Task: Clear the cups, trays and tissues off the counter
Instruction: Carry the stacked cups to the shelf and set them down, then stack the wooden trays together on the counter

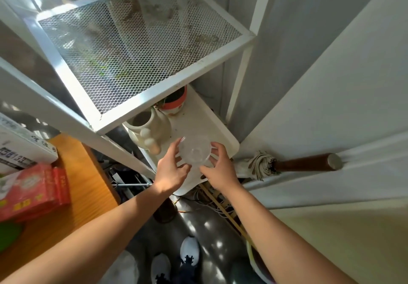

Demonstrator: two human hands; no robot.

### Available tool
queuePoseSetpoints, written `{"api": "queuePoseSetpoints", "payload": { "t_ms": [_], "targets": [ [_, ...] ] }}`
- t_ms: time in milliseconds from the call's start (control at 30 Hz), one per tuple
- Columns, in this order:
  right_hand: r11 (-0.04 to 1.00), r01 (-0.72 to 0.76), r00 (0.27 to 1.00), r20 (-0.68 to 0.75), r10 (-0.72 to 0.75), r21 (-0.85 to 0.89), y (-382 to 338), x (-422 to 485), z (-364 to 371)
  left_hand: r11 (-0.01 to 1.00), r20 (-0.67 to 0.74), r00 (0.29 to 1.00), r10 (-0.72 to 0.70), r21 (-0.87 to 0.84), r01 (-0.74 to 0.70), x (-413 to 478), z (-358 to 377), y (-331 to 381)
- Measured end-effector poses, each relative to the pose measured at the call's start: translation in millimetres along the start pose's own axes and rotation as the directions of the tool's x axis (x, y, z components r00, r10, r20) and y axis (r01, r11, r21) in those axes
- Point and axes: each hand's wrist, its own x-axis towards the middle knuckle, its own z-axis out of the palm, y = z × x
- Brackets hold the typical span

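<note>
A clear plastic cup (194,152) is held between both my hands over the white lower shelf (220,132) of a metal rack. My left hand (171,169) grips its left side with fingers curled around the rim. My right hand (218,169) holds its right side. The cup looks empty and I see it from above. Whether it rests on the shelf or hovers just above it is unclear.
A cream vase (150,132) and an orange-and-white plant pot (174,102) stand on the same shelf. A white mesh shelf (136,47) overhangs above. A wooden desk (72,195) with a red box (35,191) lies left. An umbrella handle (309,162) sticks out right; cables lie on the floor.
</note>
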Motion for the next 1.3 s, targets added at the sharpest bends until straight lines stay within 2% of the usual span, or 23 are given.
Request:
{"api": "queuePoseSetpoints", "payload": {
  "t_ms": [167, 267, 433, 600, 700, 800, 967, 1133, 1300],
  "targets": [
    [0.999, -0.038, 0.999, -0.021, 0.038, 0.003, -1, 2, -1, 1.000, 0.016, 1.000, 0.001, -0.003, -0.001, -5, -3, 5],
    [0.995, -0.079, 0.996, -0.049, 0.076, -0.064, -3, -1, -4, 0.998, 0.022, 0.998, -0.066, 0.004, 0.066, -11, -6, 13],
    [0.974, -0.127, 0.992, -0.049, 0.120, -0.186, -17, -20, -11, 0.991, -0.021, 0.997, -0.071, 0.109, 0.073, -38, -17, 37],
    [0.910, -0.047, 0.994, -0.109, 0.002, -0.411, -53, -63, -11, 0.982, 0.008, 0.997, 0.071, 0.175, -0.071, -80, -46, 67],
    [0.836, 0.039, 0.999, -0.008, -0.051, -0.547, -80, -95, 2, 0.951, 0.020, 0.995, 0.100, 0.291, -0.101, -112, -74, 83],
    [0.743, 0.161, 0.987, 0.127, -0.102, -0.650, -102, -132, 27, 0.914, 0.028, 0.999, 0.044, 0.403, -0.051, -149, -108, 89],
    [0.597, 0.385, 0.920, 0.341, -0.191, -0.703, -122, -194, 95, 0.899, -0.064, 0.997, 0.048, 0.439, -0.015, -221, -162, 54],
    [0.445, 0.573, 0.815, 0.531, -0.230, -0.688, -124, -271, 187, 0.888, -0.247, 0.969, -0.019, 0.441, 0.130, -323, -227, -12],
    [0.256, 0.723, 0.690, 0.691, -0.216, -0.641, -108, -351, 280, 0.895, -0.470, 0.872, -0.137, 0.318, 0.312, -429, -287, -76]
  ]
}}
